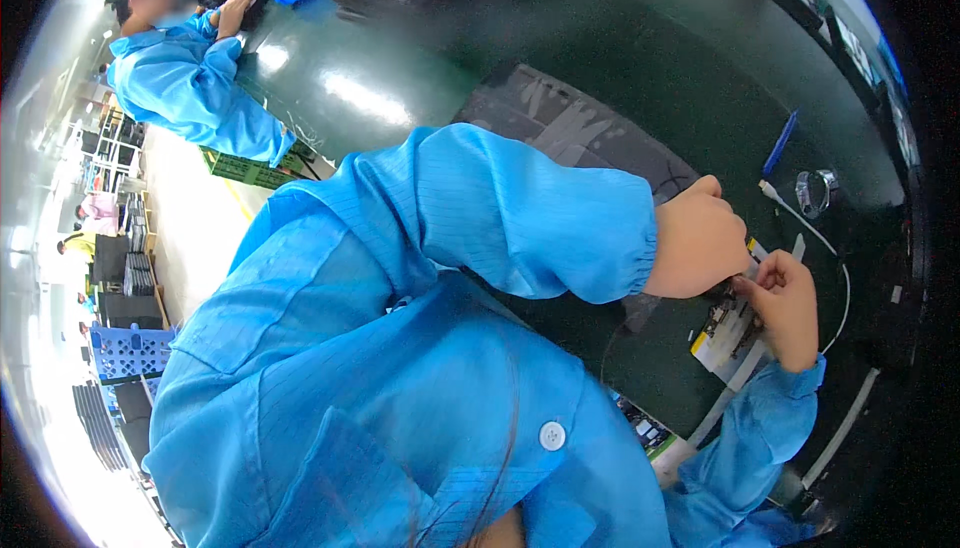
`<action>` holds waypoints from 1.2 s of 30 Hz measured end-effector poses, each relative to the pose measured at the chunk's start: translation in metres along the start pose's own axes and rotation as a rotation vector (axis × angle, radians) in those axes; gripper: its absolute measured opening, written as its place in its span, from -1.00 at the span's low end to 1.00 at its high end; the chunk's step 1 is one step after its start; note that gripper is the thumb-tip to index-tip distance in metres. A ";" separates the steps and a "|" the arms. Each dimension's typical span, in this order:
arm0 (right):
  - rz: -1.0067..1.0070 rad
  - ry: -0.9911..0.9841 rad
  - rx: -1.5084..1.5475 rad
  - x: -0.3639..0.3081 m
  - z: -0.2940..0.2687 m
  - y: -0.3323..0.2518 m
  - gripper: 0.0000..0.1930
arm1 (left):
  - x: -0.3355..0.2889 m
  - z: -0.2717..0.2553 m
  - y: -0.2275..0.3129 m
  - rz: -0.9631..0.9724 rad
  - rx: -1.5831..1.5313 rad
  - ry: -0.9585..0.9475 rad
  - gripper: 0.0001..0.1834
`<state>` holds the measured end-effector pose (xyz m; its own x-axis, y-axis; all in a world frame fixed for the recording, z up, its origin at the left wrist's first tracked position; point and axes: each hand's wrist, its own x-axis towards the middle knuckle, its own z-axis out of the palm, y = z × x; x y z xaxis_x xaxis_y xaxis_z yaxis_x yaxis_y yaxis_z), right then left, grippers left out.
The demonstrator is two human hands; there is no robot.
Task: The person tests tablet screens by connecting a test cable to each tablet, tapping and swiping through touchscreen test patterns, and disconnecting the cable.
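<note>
My left hand reaches across from the left in a blue sleeve. It is closed, knuckles up, and its fingertips are hidden behind the hand. Close against it, my right hand has its thumb and forefinger pinched together. A small dark piece shows between the two hands, too small to name. Beneath them lies a flat printed card or pack in white, yellow and black, partly covered by the hands. A pale grey strip runs along beside it, under my right wrist.
A dark grey sheet with translucent strips lies beyond my left forearm. Right of my hands are a blue pen, a white cable and a clear ring. Another printed card is near my body. A co-worker works far left.
</note>
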<state>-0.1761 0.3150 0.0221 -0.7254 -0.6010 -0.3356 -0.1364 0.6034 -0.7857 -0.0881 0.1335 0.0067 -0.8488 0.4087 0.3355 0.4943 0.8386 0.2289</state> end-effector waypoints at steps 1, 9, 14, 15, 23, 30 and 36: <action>0.020 0.006 0.000 0.001 0.001 0.000 -0.77 | 0.000 0.001 0.000 0.007 0.004 0.027 -0.96; 0.001 -0.094 0.096 -0.004 -0.013 -0.004 -0.88 | -0.006 -0.017 -0.007 0.054 -0.130 0.049 -0.64; 0.001 0.127 -0.040 -0.002 -0.047 0.011 -0.88 | -0.053 -0.065 -0.048 0.053 -0.119 0.044 -0.50; 0.019 0.142 -0.040 0.000 -0.051 0.015 -0.87 | -0.069 -0.077 -0.056 0.012 -0.071 0.050 -0.50; 0.088 0.103 -0.067 0.005 -0.054 0.023 -0.85 | -0.172 -0.109 -0.063 -0.674 -0.034 0.139 -0.47; 0.059 0.134 -0.079 0.008 -0.049 0.024 -0.90 | -0.183 -0.085 -0.046 -0.805 -0.333 0.370 -0.54; 0.092 0.120 0.007 0.007 -0.052 0.027 -0.88 | -0.178 -0.091 -0.050 -0.878 -0.602 0.504 -0.62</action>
<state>-0.2203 0.3540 0.0260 -0.8103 -0.4761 -0.3417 -0.0616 0.6491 -0.7582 0.0552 -0.0139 0.0187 -0.8390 -0.5257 0.1405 -0.0989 0.4012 0.9107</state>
